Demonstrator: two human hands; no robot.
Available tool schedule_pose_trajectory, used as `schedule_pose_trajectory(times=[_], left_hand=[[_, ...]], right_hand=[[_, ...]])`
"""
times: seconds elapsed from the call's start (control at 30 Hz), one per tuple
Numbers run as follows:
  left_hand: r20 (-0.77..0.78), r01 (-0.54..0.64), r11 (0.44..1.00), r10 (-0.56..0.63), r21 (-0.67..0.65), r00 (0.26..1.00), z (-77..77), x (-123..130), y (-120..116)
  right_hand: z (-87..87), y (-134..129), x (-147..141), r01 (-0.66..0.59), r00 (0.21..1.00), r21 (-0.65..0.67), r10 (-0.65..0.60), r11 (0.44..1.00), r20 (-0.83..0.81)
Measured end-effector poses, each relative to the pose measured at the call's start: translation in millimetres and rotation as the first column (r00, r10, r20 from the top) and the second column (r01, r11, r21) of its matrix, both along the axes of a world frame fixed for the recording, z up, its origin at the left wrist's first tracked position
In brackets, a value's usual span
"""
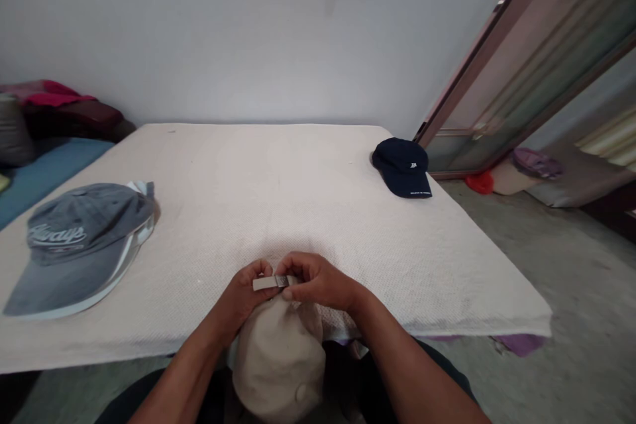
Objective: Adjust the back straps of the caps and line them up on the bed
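A beige cap (278,361) hangs at the table's near edge, its crown toward me and its back strap (264,283) uppermost. A small metal buckle (281,281) sits on the strap. My left hand (252,288) is closed on the strap just left of the buckle. From the right, my right hand (311,281) pinches the strap beside the buckle, thumb below and fingers above. The cap's brim is hidden from view.
Grey caps, one with white lettering (79,238), lie stacked on the left of the cloth-covered table (238,179). A navy cap (400,162) rests near the right edge. Beyond stands a white wall (248,46). Bedding (64,152) shows at the far left.
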State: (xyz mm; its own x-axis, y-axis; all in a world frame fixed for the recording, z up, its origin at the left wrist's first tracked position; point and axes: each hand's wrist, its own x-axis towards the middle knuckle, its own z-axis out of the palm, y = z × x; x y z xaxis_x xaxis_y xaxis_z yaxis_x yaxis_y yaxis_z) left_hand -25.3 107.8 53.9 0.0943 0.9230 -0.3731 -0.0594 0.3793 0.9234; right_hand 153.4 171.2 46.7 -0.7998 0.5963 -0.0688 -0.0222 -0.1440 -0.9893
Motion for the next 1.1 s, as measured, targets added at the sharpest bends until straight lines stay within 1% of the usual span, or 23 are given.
schedule_pose_trajectory(times=[0.1,0.2,0.27,0.33,0.37,0.47,0.53,0.67,0.93,1.1], left_hand=[[0.094,-0.003,0.999,0.007,-0.040,0.996,0.7,-3,-2],[0.228,0.054,0.997,-0.039,-0.061,0.973,0.4,-8,-4],[0.271,0.103,0.994,-0.090,-0.032,0.958,-1.3,-13,-5],[0.248,0.133,0.991,-0.132,0.013,0.960,-3.7,-15,-6],[0.216,0.124,0.992,-0.126,0.025,0.968,-4.8,-15,-6],[0.110,0.058,0.998,-0.060,0.018,0.992,-6.6,-12,-5],[0.077,0.043,0.999,-0.042,-0.007,0.996,-6.3,-9,-5],[0.083,0.077,0.996,-0.074,-0.035,0.994,-5.0,-6,-4],[0.081,0.058,0.997,-0.053,-0.060,0.995,-7.8,-7,-5],[0.123,0.089,0.992,-0.078,-0.089,0.989,-5.6,-5,-6]], right_hand=[[-0.3,0,0,0.027,0.999,0.025,-0.027,0.999,0.033],[0.6,1,1,0.027,0.999,0.050,-0.029,0.998,0.039],[0.9,2,2,0.016,0.998,0.063,-0.019,0.998,0.053],[0.1,1,2,0.004,0.997,0.077,-0.009,0.997,0.076],[-0.6,1,2,0.002,0.996,0.085,-0.009,0.996,0.088],[-2.4,1,1,0.012,0.994,0.109,-0.024,0.994,0.109],[-2.5,0,0,0.018,0.993,0.119,-0.032,0.993,0.114],[-0.4,1,2,0.013,0.994,0.096,-0.024,0.995,0.110],[1.3,1,3,-0.004,0.993,0.019,0.002,1.000,0.114],[0.2,1,4,-0.004,0.995,0.000,0.004,1.000,0.102]])
